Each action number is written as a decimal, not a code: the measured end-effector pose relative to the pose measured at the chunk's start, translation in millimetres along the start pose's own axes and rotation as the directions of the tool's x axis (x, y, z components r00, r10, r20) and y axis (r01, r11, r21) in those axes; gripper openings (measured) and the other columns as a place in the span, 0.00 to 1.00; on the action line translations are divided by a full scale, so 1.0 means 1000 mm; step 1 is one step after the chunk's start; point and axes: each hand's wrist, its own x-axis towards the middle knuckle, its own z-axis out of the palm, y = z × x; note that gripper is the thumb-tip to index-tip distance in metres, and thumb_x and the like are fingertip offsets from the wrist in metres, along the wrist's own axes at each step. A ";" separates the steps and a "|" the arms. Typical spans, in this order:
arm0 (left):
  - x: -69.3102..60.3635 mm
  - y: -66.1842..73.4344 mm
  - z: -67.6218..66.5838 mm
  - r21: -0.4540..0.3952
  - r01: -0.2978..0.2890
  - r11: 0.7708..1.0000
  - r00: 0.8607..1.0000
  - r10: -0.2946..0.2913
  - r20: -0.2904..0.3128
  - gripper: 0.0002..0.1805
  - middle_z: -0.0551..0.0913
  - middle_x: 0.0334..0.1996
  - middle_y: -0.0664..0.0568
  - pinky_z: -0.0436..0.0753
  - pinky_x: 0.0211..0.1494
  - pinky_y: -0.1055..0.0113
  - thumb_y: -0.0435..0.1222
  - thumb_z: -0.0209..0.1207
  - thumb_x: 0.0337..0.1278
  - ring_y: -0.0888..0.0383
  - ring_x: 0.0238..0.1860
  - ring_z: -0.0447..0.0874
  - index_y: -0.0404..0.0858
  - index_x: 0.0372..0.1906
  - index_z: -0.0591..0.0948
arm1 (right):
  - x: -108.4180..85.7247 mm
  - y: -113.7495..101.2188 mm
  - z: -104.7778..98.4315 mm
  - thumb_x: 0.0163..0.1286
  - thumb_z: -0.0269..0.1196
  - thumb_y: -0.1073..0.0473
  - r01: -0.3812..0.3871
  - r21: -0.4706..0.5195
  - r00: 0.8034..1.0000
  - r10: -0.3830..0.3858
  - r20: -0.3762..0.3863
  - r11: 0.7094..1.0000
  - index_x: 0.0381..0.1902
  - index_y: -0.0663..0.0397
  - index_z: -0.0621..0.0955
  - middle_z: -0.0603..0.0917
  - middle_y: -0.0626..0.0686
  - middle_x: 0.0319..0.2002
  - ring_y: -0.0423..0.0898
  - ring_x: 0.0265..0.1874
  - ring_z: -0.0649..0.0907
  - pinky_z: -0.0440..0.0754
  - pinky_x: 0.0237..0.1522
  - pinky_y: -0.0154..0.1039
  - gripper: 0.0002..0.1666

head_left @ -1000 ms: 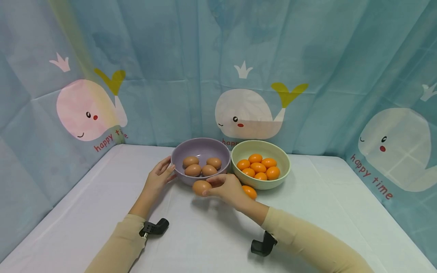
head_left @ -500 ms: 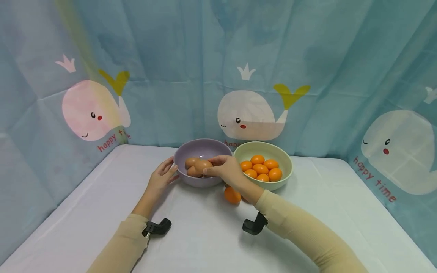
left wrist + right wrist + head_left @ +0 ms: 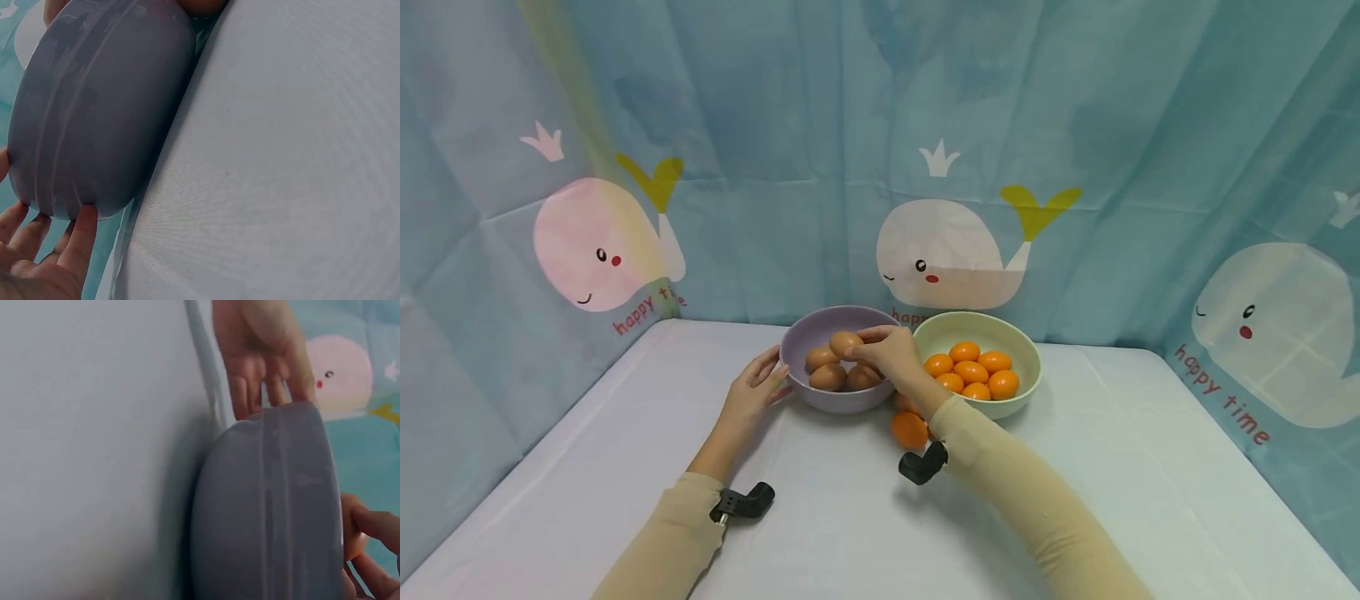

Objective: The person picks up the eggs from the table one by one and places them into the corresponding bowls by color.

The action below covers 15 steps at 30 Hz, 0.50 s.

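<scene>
In the head view, my right hand point(image 3: 887, 354) pinches a brown egg point(image 3: 846, 345) between thumb and fingers over the purple bowl point(image 3: 838, 400). Several other brown eggs, such as the front-left egg point(image 3: 827, 377), lie inside that bowl. The right wrist view shows the pinched egg point(image 3: 353, 526) just past the bowl's rim. My left hand point(image 3: 756, 385) touches the bowl's left outer side. In the left wrist view its fingers point(image 3: 81, 240) are fairly straight, with their tips against the wall. The right hand hides part of the bowl's inside.
A light green bowl point(image 3: 1033, 375) with several smooth orange ovals point(image 3: 972, 372) stands against the purple bowl's right. Another orange oval point(image 3: 910, 431) lies on the white table in front, with a brownish round thing point(image 3: 906, 404) partly behind my right wrist. A blue whale curtain point(image 3: 820, 208) closes off the back.
My right hand has carried a brown egg from in front of the purple bowl up over its rim, then farther back inside. The left hand stays at the bowl.
</scene>
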 end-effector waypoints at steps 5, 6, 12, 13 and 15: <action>0.000 -0.001 -0.001 -0.007 0.005 1.000 1.000 -0.005 -0.001 0.36 0.53 0.80 0.47 0.82 0.64 0.68 0.44 0.53 0.74 0.50 0.77 0.59 0.38 0.79 0.55 | 0.010 0.003 0.009 0.59 0.74 0.55 -0.016 0.015 1.000 0.016 -0.025 1.000 0.50 0.53 0.86 0.88 0.53 0.48 0.49 0.42 0.88 0.90 0.48 0.38 0.21; 0.001 -0.001 -0.001 -0.008 0.007 1.000 1.000 -0.007 -0.002 0.36 0.53 0.80 0.47 0.82 0.64 0.69 0.44 0.53 0.74 0.50 0.77 0.59 0.38 0.79 0.55 | 0.012 0.003 0.011 0.58 0.75 0.55 -0.011 0.004 0.999 0.011 -0.038 1.000 0.49 0.53 0.87 0.88 0.53 0.47 0.50 0.41 0.88 0.90 0.47 0.38 0.20; 0.001 -0.002 -0.001 -0.020 0.017 1.000 1.000 -0.018 -0.011 0.36 0.53 0.80 0.47 0.83 0.60 0.74 0.43 0.53 0.74 0.50 0.77 0.60 0.38 0.78 0.55 | 0.021 0.006 0.018 0.56 0.76 0.56 -0.015 -0.086 0.996 0.007 -0.092 0.996 0.45 0.54 0.88 0.90 0.53 0.40 0.43 0.32 0.87 0.89 0.38 0.33 0.19; 0.002 -0.002 -0.001 -0.022 0.016 1.000 1.000 -0.017 -0.010 0.36 0.53 0.80 0.46 0.83 0.59 0.75 0.43 0.53 0.74 0.50 0.77 0.59 0.38 0.78 0.55 | 0.021 0.006 0.019 0.56 0.76 0.56 -0.020 -0.096 0.995 0.010 -0.096 0.995 0.45 0.54 0.88 0.90 0.54 0.40 0.43 0.32 0.87 0.89 0.39 0.33 0.19; 0.002 -0.001 -0.001 -0.024 0.011 1.000 1.000 -0.011 -0.007 0.35 0.53 0.80 0.46 0.84 0.59 0.75 0.43 0.53 0.74 0.50 0.77 0.59 0.37 0.78 0.55 | 0.022 0.006 0.020 0.57 0.75 0.57 -0.025 -0.117 0.995 0.014 -0.100 0.993 0.46 0.55 0.88 0.90 0.54 0.41 0.45 0.35 0.87 0.89 0.42 0.35 0.18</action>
